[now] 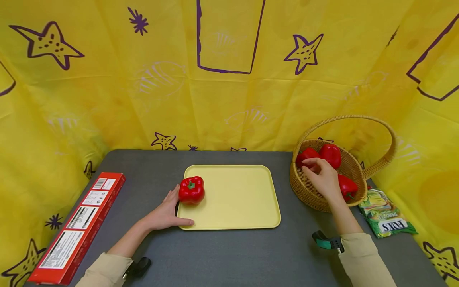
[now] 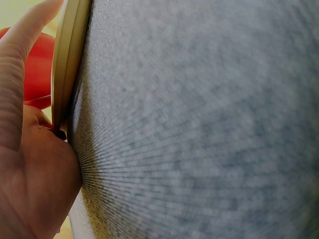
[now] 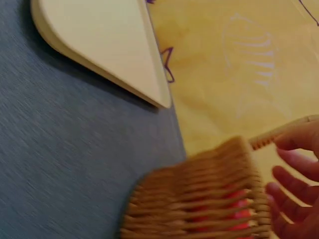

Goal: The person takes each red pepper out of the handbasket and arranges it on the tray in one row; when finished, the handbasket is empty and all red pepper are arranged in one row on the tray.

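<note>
With one pepper (image 1: 191,190) on the tray (image 1: 236,207), steadied at its left edge by the flat, loose left hand (image 1: 165,213), the half-curled, empty right hand (image 1: 321,175) reaches into the basket (image 1: 308,191) right of the tray, so next it likely must close on another pepper (image 1: 307,154).

basket (image 3: 209,199): blurred | peppers inside: mostly hidden | packet (image 1: 385,213) text: unreadable

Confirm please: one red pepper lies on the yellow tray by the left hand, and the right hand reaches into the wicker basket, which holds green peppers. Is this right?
Not quite. In the head view the peppers in the wicker basket are red, not green. The rest holds: one red pepper lies on the yellow tray by the left hand, and the right hand reaches into the basket.
</note>
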`<action>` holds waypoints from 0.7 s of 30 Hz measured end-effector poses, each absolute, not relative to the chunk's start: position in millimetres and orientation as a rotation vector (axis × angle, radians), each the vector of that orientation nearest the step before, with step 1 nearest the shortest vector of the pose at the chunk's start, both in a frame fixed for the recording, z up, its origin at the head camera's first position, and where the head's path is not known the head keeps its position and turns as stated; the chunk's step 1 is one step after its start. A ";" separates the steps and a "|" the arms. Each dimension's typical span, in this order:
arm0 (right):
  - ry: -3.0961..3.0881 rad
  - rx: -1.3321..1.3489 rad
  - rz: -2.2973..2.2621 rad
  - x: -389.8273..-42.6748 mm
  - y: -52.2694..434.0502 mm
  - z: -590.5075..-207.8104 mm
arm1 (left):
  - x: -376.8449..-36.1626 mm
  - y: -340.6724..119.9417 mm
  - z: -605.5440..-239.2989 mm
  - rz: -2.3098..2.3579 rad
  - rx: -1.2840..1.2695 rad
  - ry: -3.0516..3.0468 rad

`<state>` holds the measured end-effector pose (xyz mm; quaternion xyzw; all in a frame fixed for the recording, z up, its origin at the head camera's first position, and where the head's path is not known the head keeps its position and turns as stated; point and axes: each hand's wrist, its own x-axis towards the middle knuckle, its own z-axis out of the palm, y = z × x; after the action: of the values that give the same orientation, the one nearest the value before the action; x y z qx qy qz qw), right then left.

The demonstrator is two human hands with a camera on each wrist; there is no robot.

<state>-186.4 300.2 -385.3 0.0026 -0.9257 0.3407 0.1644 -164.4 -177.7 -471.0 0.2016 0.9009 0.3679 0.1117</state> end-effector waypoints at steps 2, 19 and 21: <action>-2.702 0.045 0.938 -188.3 305.3 -378.7 | -164.2 -177.6 -471.0 1.079 0.589 2.645; -3.176 0.240 0.557 -229.2 322.0 -335.5 | -162.8 -177.5 -468.5 1.087 0.578 2.639; -3.206 0.221 0.525 -236.0 324.6 -335.1 | -163.1 -177.1 -468.9 1.084 0.581 2.639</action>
<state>-236.0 324.6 -335.1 0.0679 -0.9830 0.1609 -0.0571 -163.1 -177.1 -468.9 0.1981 0.9004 0.3699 0.1146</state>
